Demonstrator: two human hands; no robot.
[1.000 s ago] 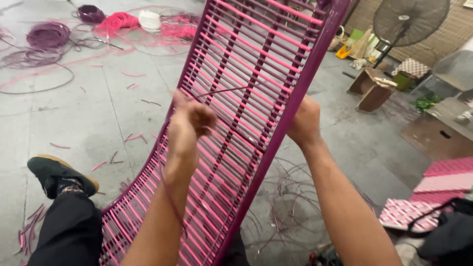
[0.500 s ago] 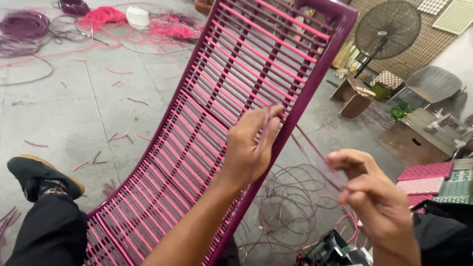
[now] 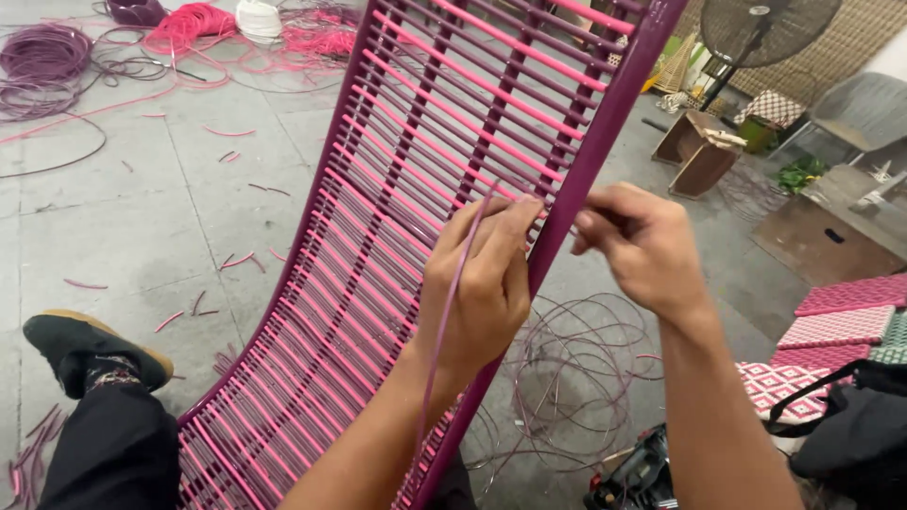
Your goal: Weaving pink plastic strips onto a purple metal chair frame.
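Both hands have closed in on the long curved magenta-and-pink cord-woven chair frame [image 3: 397, 246], which leans up from the concrete floor [image 3: 142, 217]. Its face is almost wholly strung with crosswise cords; how much weaving remains cannot be judged. The left hand [image 3: 482, 283], fingers curled together, pinches a thin mauve cord strand [image 3: 444, 321] at the frame's right rail. The right hand [image 3: 642, 241] pinches just beside it. Loose cord coils [image 3: 567, 368] lie beneath.
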